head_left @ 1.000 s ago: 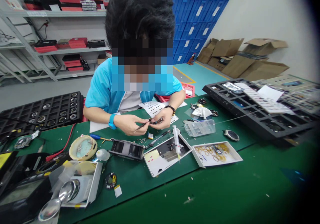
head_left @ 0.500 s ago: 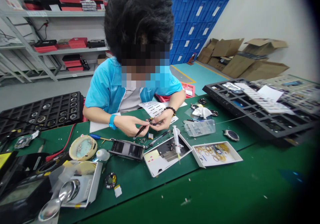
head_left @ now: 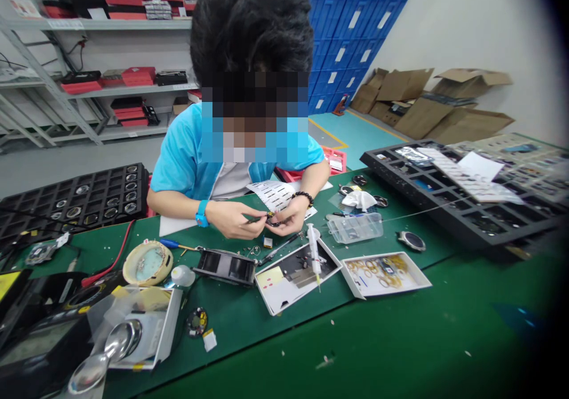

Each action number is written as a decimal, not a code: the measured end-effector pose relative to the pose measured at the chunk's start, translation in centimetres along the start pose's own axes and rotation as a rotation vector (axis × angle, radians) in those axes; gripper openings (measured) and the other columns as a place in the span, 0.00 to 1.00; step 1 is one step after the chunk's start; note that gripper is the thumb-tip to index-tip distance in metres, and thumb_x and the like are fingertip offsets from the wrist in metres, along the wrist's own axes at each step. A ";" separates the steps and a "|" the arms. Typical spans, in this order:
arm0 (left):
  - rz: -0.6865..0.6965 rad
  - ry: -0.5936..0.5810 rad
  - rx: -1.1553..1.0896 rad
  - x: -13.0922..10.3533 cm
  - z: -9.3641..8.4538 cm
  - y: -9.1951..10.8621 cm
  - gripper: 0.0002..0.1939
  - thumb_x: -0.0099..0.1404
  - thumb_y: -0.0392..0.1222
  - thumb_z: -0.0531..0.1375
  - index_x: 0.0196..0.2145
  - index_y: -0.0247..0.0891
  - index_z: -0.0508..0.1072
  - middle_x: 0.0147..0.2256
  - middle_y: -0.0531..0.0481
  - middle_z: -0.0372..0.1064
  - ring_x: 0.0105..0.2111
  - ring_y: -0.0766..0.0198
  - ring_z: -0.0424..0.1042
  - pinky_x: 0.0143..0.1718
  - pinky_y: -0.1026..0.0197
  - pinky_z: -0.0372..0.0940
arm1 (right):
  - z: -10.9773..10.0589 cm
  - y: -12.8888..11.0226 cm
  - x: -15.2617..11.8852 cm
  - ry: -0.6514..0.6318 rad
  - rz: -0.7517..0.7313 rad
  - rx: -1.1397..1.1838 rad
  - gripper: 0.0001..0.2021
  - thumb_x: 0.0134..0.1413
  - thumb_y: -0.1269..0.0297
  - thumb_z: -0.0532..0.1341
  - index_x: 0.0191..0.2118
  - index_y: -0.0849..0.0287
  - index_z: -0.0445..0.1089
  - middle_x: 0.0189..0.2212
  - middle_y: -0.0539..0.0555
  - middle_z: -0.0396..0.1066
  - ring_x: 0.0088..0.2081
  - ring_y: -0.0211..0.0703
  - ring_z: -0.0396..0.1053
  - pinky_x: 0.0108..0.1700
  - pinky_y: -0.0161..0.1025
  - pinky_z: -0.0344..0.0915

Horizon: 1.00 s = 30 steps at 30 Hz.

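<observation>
While wearer's own hands stay out of view, co-worker's two hands (head_left: 260, 218) pinch tweezers (head_left: 255, 220) and small part (head_left: 272, 221) above green counter (head_left: 400, 340); one syringe (head_left: 314, 254), two white trays (head_left: 384, 273); part too tiny to identify.

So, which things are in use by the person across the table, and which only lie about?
In use: co-worker's hand, tweezers, small watch part.
Lying about: syringe, clear plastic box, round watch case, spoon.
</observation>
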State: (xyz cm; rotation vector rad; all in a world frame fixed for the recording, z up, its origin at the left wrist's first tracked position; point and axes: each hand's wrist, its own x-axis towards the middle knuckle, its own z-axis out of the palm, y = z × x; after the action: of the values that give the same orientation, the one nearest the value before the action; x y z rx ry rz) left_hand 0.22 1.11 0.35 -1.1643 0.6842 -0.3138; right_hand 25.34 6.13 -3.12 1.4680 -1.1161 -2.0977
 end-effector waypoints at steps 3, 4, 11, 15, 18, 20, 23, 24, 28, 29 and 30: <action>-0.070 -0.011 -0.067 -0.5 0.0 -0.2 0.11 0.73 0.41 0.67 0.49 0.35 0.74 0.48 0.40 0.72 0.53 0.71 0.77 0.60 0.65 0.72 | 0.1 -0.3 0.1 0.009 0.010 0.000 0.15 0.56 0.94 0.61 0.49 0.82 0.75 0.44 0.65 0.79 0.49 0.34 0.79 0.53 0.21 0.73; -0.079 0.007 -0.063 -0.6 -0.1 -0.2 0.12 0.73 0.41 0.67 0.49 0.33 0.74 0.48 0.39 0.72 0.53 0.71 0.77 0.60 0.65 0.72 | 0.1 -0.4 0.1 0.011 0.014 -0.003 0.15 0.57 0.93 0.61 0.49 0.83 0.75 0.44 0.66 0.79 0.49 0.34 0.79 0.51 0.21 0.74; -0.121 0.060 -0.104 -0.5 -0.4 -0.4 0.15 0.71 0.41 0.70 0.48 0.26 0.76 0.47 0.35 0.73 0.51 0.70 0.77 0.58 0.69 0.72 | 0.1 -0.5 0.2 0.023 0.020 -0.028 0.16 0.56 0.94 0.60 0.49 0.84 0.75 0.45 0.66 0.79 0.48 0.32 0.79 0.48 0.16 0.73; -0.114 0.055 -0.090 -0.6 -0.5 -0.6 0.12 0.72 0.41 0.69 0.48 0.31 0.77 0.47 0.38 0.74 0.51 0.70 0.78 0.58 0.66 0.72 | 0.0 -0.5 0.2 0.017 0.019 -0.020 0.15 0.57 0.93 0.60 0.49 0.84 0.75 0.45 0.66 0.79 0.48 0.34 0.79 0.43 0.15 0.73; -0.104 0.038 -0.085 -0.7 -0.5 -0.6 0.11 0.72 0.40 0.68 0.48 0.34 0.77 0.47 0.41 0.74 0.51 0.70 0.78 0.59 0.63 0.73 | 0.1 -0.6 0.3 0.015 0.020 -0.012 0.15 0.58 0.93 0.60 0.50 0.83 0.74 0.45 0.65 0.79 0.48 0.34 0.79 0.41 0.15 0.73; -0.107 0.027 -0.089 -0.8 -0.6 -0.4 0.11 0.72 0.40 0.68 0.49 0.33 0.77 0.47 0.40 0.75 0.52 0.69 0.78 0.59 0.61 0.74 | 0.1 -0.5 0.3 0.015 0.026 -0.006 0.15 0.58 0.93 0.60 0.50 0.83 0.74 0.46 0.66 0.79 0.47 0.34 0.79 0.40 0.14 0.73; -0.104 0.012 -0.088 -0.8 -0.5 -0.4 0.12 0.72 0.40 0.68 0.50 0.31 0.76 0.48 0.37 0.75 0.53 0.67 0.79 0.61 0.59 0.75 | 0.2 -0.3 0.3 0.019 0.031 -0.002 0.14 0.59 0.92 0.60 0.50 0.83 0.74 0.46 0.65 0.78 0.47 0.33 0.79 0.41 0.14 0.73; -0.095 0.009 -0.090 -0.7 -0.5 -0.4 0.12 0.72 0.39 0.68 0.50 0.31 0.76 0.48 0.37 0.75 0.52 0.67 0.79 0.61 0.59 0.75 | 0.2 -0.2 0.3 0.021 0.030 -0.001 0.14 0.59 0.92 0.60 0.50 0.83 0.74 0.46 0.65 0.78 0.47 0.32 0.79 0.42 0.14 0.73; -0.022 0.011 -0.026 -0.6 -0.5 -0.8 0.12 0.74 0.42 0.67 0.49 0.30 0.75 0.47 0.38 0.75 0.51 0.69 0.80 0.58 0.66 0.76 | 0.2 -0.2 0.2 0.015 0.024 -0.001 0.15 0.58 0.93 0.60 0.49 0.82 0.74 0.45 0.64 0.78 0.46 0.32 0.79 0.41 0.14 0.73; -0.018 0.018 -0.016 -0.6 -0.5 -0.8 0.13 0.74 0.42 0.67 0.49 0.29 0.75 0.46 0.38 0.75 0.51 0.70 0.79 0.58 0.68 0.76 | 0.2 -0.2 0.2 0.013 0.024 -0.004 0.15 0.58 0.93 0.60 0.49 0.82 0.74 0.45 0.64 0.78 0.46 0.32 0.79 0.41 0.14 0.73; -0.024 0.031 -0.017 -0.6 -0.6 -0.9 0.14 0.74 0.42 0.68 0.48 0.27 0.74 0.46 0.38 0.75 0.51 0.71 0.79 0.57 0.70 0.75 | 0.2 -0.3 0.2 0.010 0.025 -0.008 0.15 0.58 0.93 0.60 0.49 0.82 0.74 0.45 0.64 0.79 0.46 0.33 0.79 0.41 0.14 0.73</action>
State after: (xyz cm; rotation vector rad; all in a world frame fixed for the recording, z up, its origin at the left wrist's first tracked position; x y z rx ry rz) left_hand -0.50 0.71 1.20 -1.1867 0.7015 -0.3472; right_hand 25.13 6.24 -3.40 1.4518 -1.1154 -2.0729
